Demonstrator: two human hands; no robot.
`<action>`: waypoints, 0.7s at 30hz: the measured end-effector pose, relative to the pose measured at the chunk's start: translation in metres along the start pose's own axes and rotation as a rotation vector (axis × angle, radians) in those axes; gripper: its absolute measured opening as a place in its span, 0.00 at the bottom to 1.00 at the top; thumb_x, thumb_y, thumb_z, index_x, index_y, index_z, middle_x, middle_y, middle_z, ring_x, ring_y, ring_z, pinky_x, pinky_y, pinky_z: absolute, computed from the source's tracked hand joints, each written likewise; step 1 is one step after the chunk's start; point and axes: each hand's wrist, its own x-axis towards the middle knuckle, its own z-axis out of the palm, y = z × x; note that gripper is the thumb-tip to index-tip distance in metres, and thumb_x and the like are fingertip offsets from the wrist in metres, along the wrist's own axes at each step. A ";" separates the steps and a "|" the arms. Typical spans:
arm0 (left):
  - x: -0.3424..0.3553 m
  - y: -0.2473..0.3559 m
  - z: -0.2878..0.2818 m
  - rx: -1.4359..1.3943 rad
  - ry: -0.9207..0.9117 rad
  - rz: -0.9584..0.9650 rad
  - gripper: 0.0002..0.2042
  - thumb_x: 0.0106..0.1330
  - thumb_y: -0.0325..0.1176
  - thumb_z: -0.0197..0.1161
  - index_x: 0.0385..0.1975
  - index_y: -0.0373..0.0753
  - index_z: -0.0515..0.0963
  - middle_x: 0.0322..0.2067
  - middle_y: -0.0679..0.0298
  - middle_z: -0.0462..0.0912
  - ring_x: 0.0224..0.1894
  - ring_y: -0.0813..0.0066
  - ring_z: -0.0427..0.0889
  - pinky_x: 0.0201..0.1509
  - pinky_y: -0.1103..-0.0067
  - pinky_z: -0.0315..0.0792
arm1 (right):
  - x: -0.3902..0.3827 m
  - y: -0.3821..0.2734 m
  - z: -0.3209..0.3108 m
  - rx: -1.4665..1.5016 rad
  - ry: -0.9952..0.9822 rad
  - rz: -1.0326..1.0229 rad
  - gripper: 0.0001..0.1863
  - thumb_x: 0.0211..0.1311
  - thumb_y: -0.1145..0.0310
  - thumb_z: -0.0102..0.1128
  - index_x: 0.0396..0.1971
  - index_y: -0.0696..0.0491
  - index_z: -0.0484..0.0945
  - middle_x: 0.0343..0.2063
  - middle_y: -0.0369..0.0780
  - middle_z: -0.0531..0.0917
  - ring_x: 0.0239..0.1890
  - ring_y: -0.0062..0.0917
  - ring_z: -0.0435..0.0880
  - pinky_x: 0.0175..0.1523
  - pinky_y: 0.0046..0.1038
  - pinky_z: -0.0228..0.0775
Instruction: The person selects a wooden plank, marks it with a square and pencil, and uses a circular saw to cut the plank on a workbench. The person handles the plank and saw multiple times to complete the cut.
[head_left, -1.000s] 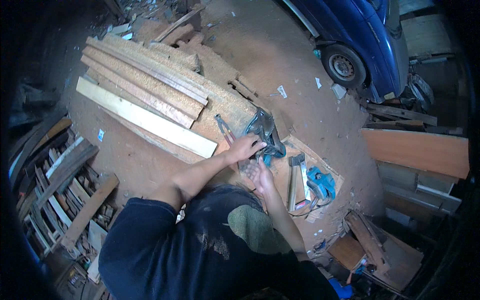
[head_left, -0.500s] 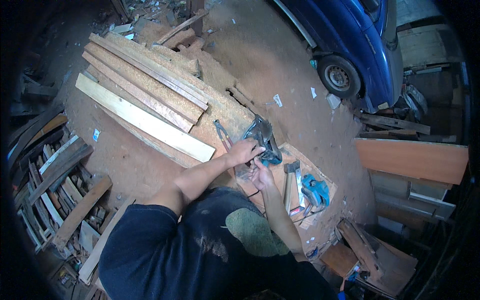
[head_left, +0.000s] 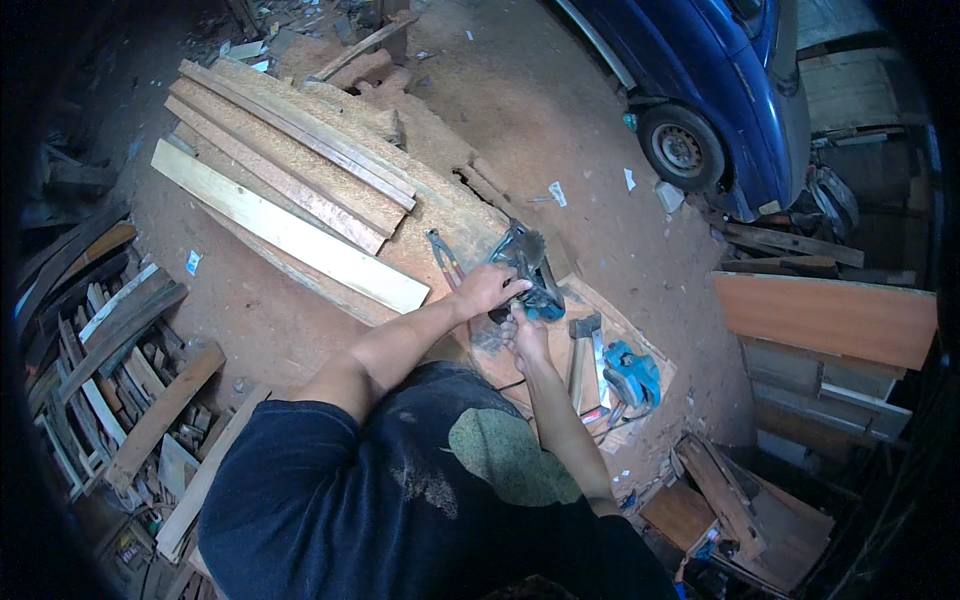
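A black and teal circular saw (head_left: 545, 297) lies on the sawdust-covered work board, its round grey blade facing up. My left hand (head_left: 488, 290) is closed on the saw's near left side, with the thumb reaching over the body. Just below it, my right hand (head_left: 526, 338) has its fingers curled in a pinch against the saw's near edge. Whatever sits between those fingertips is too small and covered to make out. Pliers with reddish handles (head_left: 445, 262) lie left of the saw. To the right are a hatchet (head_left: 582, 355) and a teal power tool (head_left: 632, 378).
Long planks (head_left: 290, 228) lie along the board at upper left. Scrap wood (head_left: 130, 390) is heaped on the left floor. A blue car (head_left: 690, 90) stands at upper right, and an orange-brown panel (head_left: 825, 318) leans at the right. A dark cord (head_left: 512, 385) runs near my right forearm.
My right hand has shifted slightly up toward the saw, still pinched. The left hand stays on the saw, and the view has tilted a little.
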 end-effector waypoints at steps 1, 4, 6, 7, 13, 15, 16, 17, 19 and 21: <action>0.000 0.004 -0.003 -0.010 -0.016 -0.011 0.26 0.70 0.55 0.53 0.32 0.32 0.80 0.34 0.44 0.81 0.40 0.44 0.81 0.47 0.59 0.75 | 0.007 0.008 -0.003 -0.128 0.062 -0.122 0.13 0.63 0.63 0.68 0.29 0.54 0.73 0.19 0.37 0.78 0.17 0.22 0.75 0.24 0.25 0.70; 0.000 0.011 -0.008 -0.008 -0.005 0.000 0.27 0.70 0.56 0.53 0.31 0.32 0.81 0.33 0.45 0.82 0.39 0.44 0.81 0.47 0.59 0.75 | 0.009 0.012 0.000 -0.647 0.187 -0.565 0.12 0.58 0.67 0.69 0.29 0.55 0.73 0.19 0.42 0.79 0.19 0.32 0.77 0.27 0.32 0.72; 0.000 0.012 -0.007 -0.014 0.015 -0.008 0.27 0.71 0.55 0.53 0.30 0.33 0.81 0.33 0.45 0.82 0.40 0.44 0.82 0.47 0.59 0.75 | -0.002 0.000 0.001 -1.164 0.202 -0.975 0.12 0.54 0.71 0.69 0.30 0.57 0.72 0.22 0.46 0.79 0.23 0.41 0.79 0.31 0.37 0.74; 0.000 0.013 -0.007 -0.018 0.024 -0.009 0.26 0.71 0.55 0.53 0.30 0.33 0.81 0.33 0.45 0.82 0.40 0.44 0.82 0.47 0.59 0.75 | -0.005 -0.002 0.002 -1.204 0.204 -0.982 0.12 0.53 0.71 0.68 0.31 0.57 0.72 0.23 0.47 0.79 0.25 0.44 0.79 0.34 0.40 0.73; 0.026 0.038 -0.018 0.148 -0.227 -0.309 0.38 0.70 0.66 0.44 0.30 0.30 0.84 0.37 0.38 0.83 0.44 0.44 0.82 0.51 0.60 0.75 | -0.016 -0.004 0.001 -1.456 0.248 -1.091 0.13 0.52 0.73 0.65 0.34 0.58 0.71 0.28 0.48 0.79 0.32 0.48 0.80 0.38 0.42 0.73; 0.034 0.039 -0.014 0.166 -0.179 -0.320 0.42 0.69 0.68 0.41 0.31 0.28 0.84 0.36 0.37 0.83 0.45 0.44 0.83 0.54 0.61 0.74 | -0.013 -0.008 -0.006 -1.536 0.235 -1.238 0.13 0.52 0.72 0.66 0.34 0.58 0.71 0.27 0.47 0.78 0.31 0.45 0.81 0.36 0.40 0.74; 0.036 0.040 -0.013 0.174 -0.156 -0.325 0.43 0.68 0.69 0.40 0.31 0.27 0.84 0.36 0.37 0.83 0.45 0.44 0.83 0.55 0.62 0.74 | -0.009 -0.005 -0.011 -1.368 0.213 -1.144 0.13 0.54 0.70 0.65 0.34 0.58 0.72 0.26 0.46 0.79 0.30 0.43 0.81 0.35 0.39 0.74; 0.039 0.042 -0.011 0.165 -0.159 -0.338 0.43 0.69 0.69 0.40 0.30 0.27 0.84 0.35 0.37 0.83 0.46 0.44 0.83 0.55 0.62 0.74 | -0.003 0.000 -0.016 -1.202 0.190 -1.048 0.13 0.56 0.68 0.65 0.35 0.58 0.72 0.26 0.45 0.79 0.29 0.40 0.82 0.34 0.37 0.74; 0.043 0.052 -0.017 0.146 -0.165 -0.361 0.42 0.69 0.68 0.40 0.30 0.27 0.85 0.33 0.38 0.84 0.46 0.44 0.83 0.56 0.62 0.73 | -0.001 0.001 -0.015 -0.757 0.108 -0.687 0.14 0.61 0.62 0.63 0.36 0.57 0.73 0.26 0.43 0.80 0.28 0.35 0.82 0.33 0.35 0.74; 0.042 0.048 -0.013 0.135 -0.221 -0.314 0.42 0.70 0.67 0.39 0.29 0.27 0.84 0.32 0.38 0.83 0.46 0.43 0.83 0.56 0.61 0.73 | 0.002 0.003 -0.011 -0.198 -0.009 -0.154 0.16 0.66 0.56 0.61 0.37 0.56 0.75 0.26 0.40 0.81 0.26 0.30 0.82 0.33 0.33 0.75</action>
